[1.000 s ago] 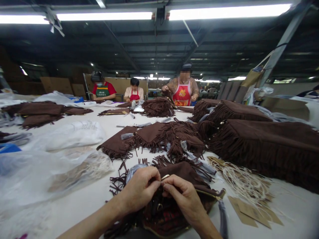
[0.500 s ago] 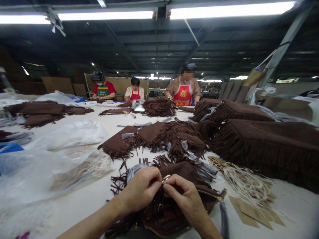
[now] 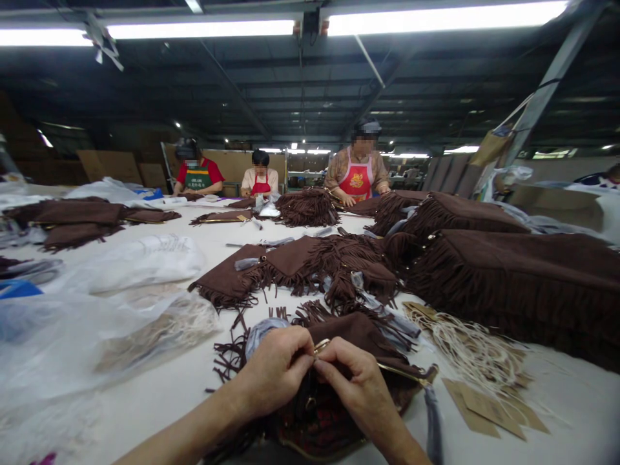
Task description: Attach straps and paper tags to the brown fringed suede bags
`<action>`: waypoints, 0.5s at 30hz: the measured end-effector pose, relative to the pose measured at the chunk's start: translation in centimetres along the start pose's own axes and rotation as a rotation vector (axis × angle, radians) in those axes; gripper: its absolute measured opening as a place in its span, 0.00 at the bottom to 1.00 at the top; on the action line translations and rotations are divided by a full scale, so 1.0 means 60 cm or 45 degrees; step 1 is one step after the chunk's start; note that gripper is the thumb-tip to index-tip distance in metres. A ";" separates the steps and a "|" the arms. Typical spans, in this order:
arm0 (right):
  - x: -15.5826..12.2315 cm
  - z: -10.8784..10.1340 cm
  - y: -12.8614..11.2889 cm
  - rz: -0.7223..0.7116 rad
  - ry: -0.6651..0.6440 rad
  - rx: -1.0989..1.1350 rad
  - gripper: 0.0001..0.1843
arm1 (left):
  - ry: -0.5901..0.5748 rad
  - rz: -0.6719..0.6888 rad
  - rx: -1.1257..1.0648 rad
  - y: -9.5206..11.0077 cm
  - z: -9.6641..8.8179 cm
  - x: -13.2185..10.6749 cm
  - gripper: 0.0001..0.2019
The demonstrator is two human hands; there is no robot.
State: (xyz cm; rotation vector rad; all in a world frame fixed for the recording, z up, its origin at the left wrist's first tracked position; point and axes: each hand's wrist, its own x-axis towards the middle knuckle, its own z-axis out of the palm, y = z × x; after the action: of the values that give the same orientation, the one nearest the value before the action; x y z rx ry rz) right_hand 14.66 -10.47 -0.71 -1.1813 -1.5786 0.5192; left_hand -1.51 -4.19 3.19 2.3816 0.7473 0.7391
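My left hand point(image 3: 278, 365) and my right hand point(image 3: 358, 381) meet at the fingertips, both closed in a pinch on a small gold metal clasp point(image 3: 321, 345). What lies between the fingertips just below it is hidden. The clasp sits at the opening of a dark brown fringed bag point(image 3: 356, 330), which lies open on the table, its gold-toothed zipper point(image 3: 400, 371) running off to the right. Below my hands the bag's patterned dark lining point(image 3: 329, 423) shows. A strap wrapped in grey plastic point(image 3: 434, 420) hangs from the bag's right end.
Brown fringed bags point(image 3: 523, 284) are piled at the right, with more point(image 3: 295, 258) ahead. Kraft tags point(image 3: 479, 407) with white cords point(image 3: 475, 349) lie right of my bag. Clear plastic bags point(image 3: 140, 336) cover the left of the white table point(image 3: 159, 413). Several co-workers point(image 3: 356, 174) stand across it.
My hands keep the same pinch with barely any motion. The view has shifted very slightly. Across the table, the co-worker at the right has lowered a hand toward the tabletop.
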 end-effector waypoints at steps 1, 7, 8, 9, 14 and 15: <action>0.000 0.000 -0.001 -0.020 -0.002 -0.019 0.11 | 0.002 0.006 0.008 0.000 0.001 0.000 0.06; -0.005 -0.004 -0.010 -0.118 -0.079 -0.118 0.12 | -0.047 0.086 0.127 -0.002 0.005 -0.007 0.06; -0.005 -0.004 -0.012 -0.130 -0.095 -0.131 0.12 | -0.054 0.095 0.157 -0.002 0.006 -0.010 0.06; -0.006 -0.004 -0.013 -0.141 -0.108 -0.141 0.12 | -0.061 0.100 0.184 -0.003 0.008 -0.012 0.06; -0.006 0.001 -0.009 -0.174 -0.141 -0.164 0.11 | -0.077 0.102 0.304 -0.006 0.015 -0.014 0.07; -0.006 0.002 -0.007 -0.164 -0.153 -0.180 0.10 | -0.092 0.107 0.292 -0.005 0.012 -0.011 0.07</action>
State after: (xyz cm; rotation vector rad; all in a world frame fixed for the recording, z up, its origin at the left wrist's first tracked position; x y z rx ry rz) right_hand 14.39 -10.91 -0.59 -1.1620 -1.8057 0.4061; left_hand -1.60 -4.60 2.24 2.6450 0.7401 0.6258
